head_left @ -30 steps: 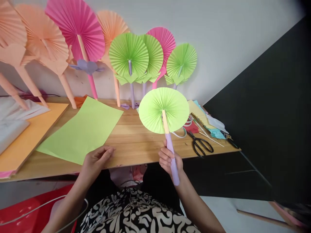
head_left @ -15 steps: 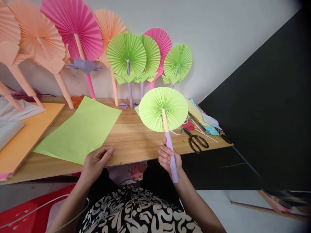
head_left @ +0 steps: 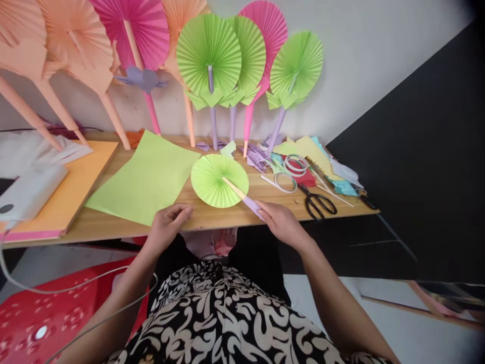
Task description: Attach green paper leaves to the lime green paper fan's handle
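Note:
A round green pleated paper fan (head_left: 215,179) with a lilac handle (head_left: 252,205) lies low over the wooden table (head_left: 212,215), tilted flat. My right hand (head_left: 282,225) grips the end of that handle at the table's near edge. Beside it, my left hand (head_left: 168,222) rests on the front edge of the table, fingers loosely curled, touching the near corner of a flat green paper sheet (head_left: 146,177) and holding nothing.
Several finished fans in peach, pink and green (head_left: 210,50) lean against the back wall. Black scissors (head_left: 318,202), tape rolls (head_left: 295,164) and paper scraps lie at the right. An orange board (head_left: 71,189) with white sheets is at the left. A red chair (head_left: 45,318) is below left.
My right hand has lowered the green fan from upright to lying nearly flat on the table. The camera has tilted down and nearer. My left hand has stayed at the table's edge.

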A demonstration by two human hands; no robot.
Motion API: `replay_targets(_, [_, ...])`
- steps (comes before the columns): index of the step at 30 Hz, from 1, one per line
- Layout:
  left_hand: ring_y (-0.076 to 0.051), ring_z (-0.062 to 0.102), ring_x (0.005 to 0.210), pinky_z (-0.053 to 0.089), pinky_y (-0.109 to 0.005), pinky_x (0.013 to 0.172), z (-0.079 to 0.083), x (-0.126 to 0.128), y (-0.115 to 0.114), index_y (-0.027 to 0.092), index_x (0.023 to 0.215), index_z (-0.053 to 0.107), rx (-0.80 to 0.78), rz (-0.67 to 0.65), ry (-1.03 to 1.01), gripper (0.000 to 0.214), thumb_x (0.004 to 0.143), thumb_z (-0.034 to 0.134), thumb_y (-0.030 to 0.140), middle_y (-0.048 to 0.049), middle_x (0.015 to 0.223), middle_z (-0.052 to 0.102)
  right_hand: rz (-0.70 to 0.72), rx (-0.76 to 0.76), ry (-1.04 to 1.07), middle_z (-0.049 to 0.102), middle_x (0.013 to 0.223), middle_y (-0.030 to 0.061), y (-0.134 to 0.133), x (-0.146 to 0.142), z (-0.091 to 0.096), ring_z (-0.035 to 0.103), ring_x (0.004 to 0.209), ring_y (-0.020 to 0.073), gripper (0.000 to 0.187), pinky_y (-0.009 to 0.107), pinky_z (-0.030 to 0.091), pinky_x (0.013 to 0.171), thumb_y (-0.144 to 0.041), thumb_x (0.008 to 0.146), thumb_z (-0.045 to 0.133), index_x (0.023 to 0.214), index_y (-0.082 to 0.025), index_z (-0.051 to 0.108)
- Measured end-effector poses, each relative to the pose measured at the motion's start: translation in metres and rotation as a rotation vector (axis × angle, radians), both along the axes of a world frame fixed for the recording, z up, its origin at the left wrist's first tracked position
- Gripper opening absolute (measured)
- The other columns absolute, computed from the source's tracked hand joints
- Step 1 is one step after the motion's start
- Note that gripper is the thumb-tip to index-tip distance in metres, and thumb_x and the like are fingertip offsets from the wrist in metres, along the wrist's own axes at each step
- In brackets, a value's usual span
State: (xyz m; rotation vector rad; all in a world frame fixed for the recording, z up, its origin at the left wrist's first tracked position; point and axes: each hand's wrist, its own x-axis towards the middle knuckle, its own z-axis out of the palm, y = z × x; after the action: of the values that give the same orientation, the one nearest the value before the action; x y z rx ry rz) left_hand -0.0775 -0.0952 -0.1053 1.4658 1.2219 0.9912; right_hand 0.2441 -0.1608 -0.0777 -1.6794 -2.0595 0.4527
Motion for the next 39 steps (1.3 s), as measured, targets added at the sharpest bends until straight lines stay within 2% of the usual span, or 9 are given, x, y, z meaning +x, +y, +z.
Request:
replay_targets(3, [-0.016, 0.060, 0.065, 0.046, -0.024, 0.062, 0.018, -0.001, -0.004, 0.018, 0.077, 0.074, 0.054, -0.078, 0.047, 0.029, 0.083, 0.068, 0.046, -0.0025, 0.069, 0.068, 0.060, 0.028, -0.218, 0.076, 0.106, 0.0120, 0.005, 0.006, -0.004, 0.068, 0.093, 0.0256, 0.037, 0.036, 0.051, 0.080, -0.027, 0.103, 0.040, 0.127, -0.019, 0.067])
replay_targets(6, [-0.018, 0.066, 0.073, 0.048, -0.026, 0.070, 0.039, 0.006, 0.002, 0.020, 0.078, 0.076, 0.259, -0.199, 0.207, 0.023, 0.089, 0.066, 0.038, -0.0046, 0.077, 0.073, 0.138, 0.030, -0.260, 0.076, 0.109, 0.0107, 0.008, 0.006, -0.009, 0.067, 0.093, 0.0241, 0.037, 0.034, 0.049, 0.079, -0.024, 0.104, 0.038, 0.128, -0.020, 0.066])
replay_targets(9, [-0.019, 0.067, 0.078, 0.048, -0.029, 0.074, 0.048, 0.023, 0.019, 0.021, 0.087, 0.078, 0.477, -0.289, 0.294, 0.020, 0.093, 0.062, 0.033, -0.0064, 0.082, 0.074, 0.165, 0.046, -0.268, 0.074, 0.107, 0.0101, 0.010, 0.005, -0.012, 0.065, 0.092, 0.0233, 0.038, 0.033, 0.048, 0.078, -0.022, 0.104, 0.039, 0.130, -0.021, 0.066])
replay_targets(12, [-0.023, 0.067, 0.089, 0.049, -0.035, 0.082, 0.045, 0.045, 0.039, 0.021, 0.090, 0.078, 0.574, -0.423, 0.387, 0.022, 0.094, 0.060, 0.032, -0.0102, 0.091, 0.074, 0.158, 0.047, -0.286, 0.070, 0.101, 0.0091, 0.012, 0.005, -0.012, 0.063, 0.089, 0.0216, 0.037, 0.030, 0.044, 0.072, -0.021, 0.104, 0.040, 0.129, -0.023, 0.067])
replay_targets(15, [-0.025, 0.065, 0.091, 0.047, -0.040, 0.090, 0.037, 0.064, 0.052, 0.021, 0.090, 0.076, 0.572, -0.560, 0.450, 0.021, 0.095, 0.060, 0.033, -0.0106, 0.091, 0.071, 0.160, 0.043, -0.308, 0.067, 0.096, 0.0077, 0.014, 0.006, -0.012, 0.059, 0.084, 0.0198, 0.037, 0.029, 0.039, 0.066, -0.019, 0.103, 0.041, 0.127, -0.024, 0.068])
replay_targets(21, [-0.026, 0.061, 0.091, 0.045, -0.041, 0.087, 0.029, 0.083, 0.061, 0.019, 0.089, 0.073, 0.609, -0.664, 0.578, 0.026, 0.099, 0.053, 0.032, -0.0110, 0.091, 0.069, 0.200, 0.067, -0.337, 0.064, 0.090, 0.0063, 0.017, 0.011, -0.014, 0.055, 0.079, 0.0185, 0.039, 0.029, 0.032, 0.062, -0.015, 0.102, 0.039, 0.129, -0.024, 0.067])
replay_targets(24, [-0.024, 0.061, 0.089, 0.044, -0.038, 0.080, 0.030, 0.085, 0.062, 0.018, 0.090, 0.073, 0.724, -0.684, 0.693, 0.029, 0.102, 0.049, 0.030, -0.0106, 0.092, 0.070, 0.192, 0.076, -0.318, 0.063, 0.090, 0.0059, 0.016, 0.011, -0.014, 0.054, 0.077, 0.0178, 0.044, 0.030, 0.031, 0.061, -0.011, 0.101, 0.035, 0.130, -0.024, 0.067])
replay_targets(28, [-0.022, 0.061, 0.087, 0.045, -0.035, 0.077, 0.033, 0.085, 0.061, 0.016, 0.088, 0.070, 0.849, -0.688, 0.787, 0.032, 0.105, 0.045, 0.026, -0.0096, 0.091, 0.070, 0.188, 0.004, -0.336, 0.064, 0.093, 0.0063, 0.017, 0.009, -0.009, 0.056, 0.080, 0.0186, 0.045, 0.029, 0.030, 0.061, -0.012, 0.101, 0.035, 0.130, -0.025, 0.067])
replay_targets(39, [-0.019, 0.054, 0.078, 0.039, -0.035, 0.070, 0.028, 0.088, 0.056, 0.016, 0.076, 0.064, 1.027, -0.696, 0.924, 0.033, 0.105, 0.047, 0.021, -0.0066, 0.086, 0.066, 0.194, -0.025, -0.333, 0.066, 0.103, 0.0070, 0.017, 0.008, -0.005, 0.061, 0.088, 0.0201, 0.048, 0.029, 0.032, 0.063, -0.009, 0.100, 0.041, 0.137, -0.029, 0.063])
